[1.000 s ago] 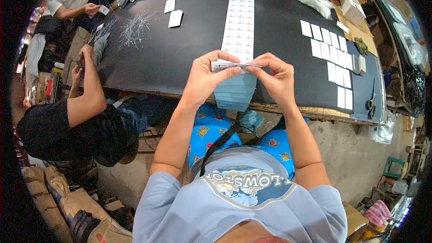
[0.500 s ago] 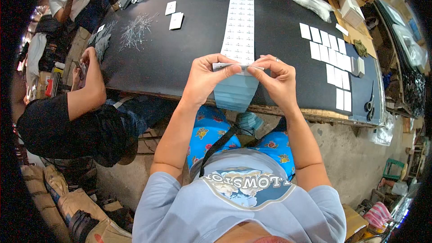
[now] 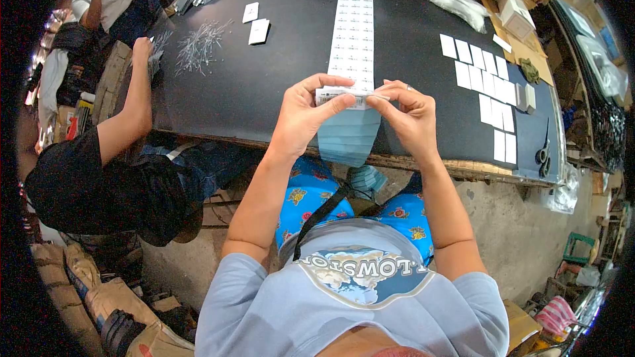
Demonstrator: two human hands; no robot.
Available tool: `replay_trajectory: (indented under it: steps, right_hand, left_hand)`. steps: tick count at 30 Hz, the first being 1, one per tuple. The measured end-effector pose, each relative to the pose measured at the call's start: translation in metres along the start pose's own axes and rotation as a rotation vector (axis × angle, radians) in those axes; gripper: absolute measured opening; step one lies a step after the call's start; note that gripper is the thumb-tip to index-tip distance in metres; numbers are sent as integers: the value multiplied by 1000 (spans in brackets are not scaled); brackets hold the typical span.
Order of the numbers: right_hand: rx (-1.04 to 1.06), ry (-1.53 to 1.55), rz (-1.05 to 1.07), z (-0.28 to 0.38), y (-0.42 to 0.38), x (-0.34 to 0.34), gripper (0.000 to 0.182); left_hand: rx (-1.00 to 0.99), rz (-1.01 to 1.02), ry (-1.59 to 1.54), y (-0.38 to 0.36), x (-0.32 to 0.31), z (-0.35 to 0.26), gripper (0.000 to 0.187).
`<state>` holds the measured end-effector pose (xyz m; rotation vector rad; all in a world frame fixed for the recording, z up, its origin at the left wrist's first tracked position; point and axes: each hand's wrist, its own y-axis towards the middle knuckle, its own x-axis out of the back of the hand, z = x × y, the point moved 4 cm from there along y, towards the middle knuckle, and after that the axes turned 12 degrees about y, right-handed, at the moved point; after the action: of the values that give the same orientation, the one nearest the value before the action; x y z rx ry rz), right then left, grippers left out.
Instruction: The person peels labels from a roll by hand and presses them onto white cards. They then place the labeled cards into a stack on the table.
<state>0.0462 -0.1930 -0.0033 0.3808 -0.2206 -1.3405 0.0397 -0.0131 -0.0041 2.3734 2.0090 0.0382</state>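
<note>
The left hand (image 3: 301, 119) and right hand (image 3: 410, 119) pinched a printed label (image 3: 340, 96) between closed fingertips above the table edge (image 3: 423, 158), steadying it over the label strip (image 3: 352, 33) running away across the black tabletop.

On the black table (image 3: 264, 86), white cards (image 3: 489, 86) lie in rows at its right end, scissors (image 3: 545, 149) just beyond them, thin metal pins (image 3: 198, 43) heaped near its far-left corner.
</note>
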Motion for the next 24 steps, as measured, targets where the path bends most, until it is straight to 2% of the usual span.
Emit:
replay_trajectory:
  steps: [7,9,13,22,24]
  right_hand:
    - [-8,-61,43,5,3,-3,15]
    - [-84,51,33,-6,3,-1,14]
    - [-70,78,3,-4,4,-1,14]
    - [-63,152,21,-6,5,-8,9]
    - [-116,140,5,-7,4,-8,9]
  left_hand:
    - [-37,23,46,-4,-6,-7,18]
    - [-42,19,86,-4,-3,-10,17]
    - [-51,-7,155,-4,7,-6,12]
    - [-34,-15,33,-3,7,1,8]
    - [-28,-24,63,-2,7,1,7]
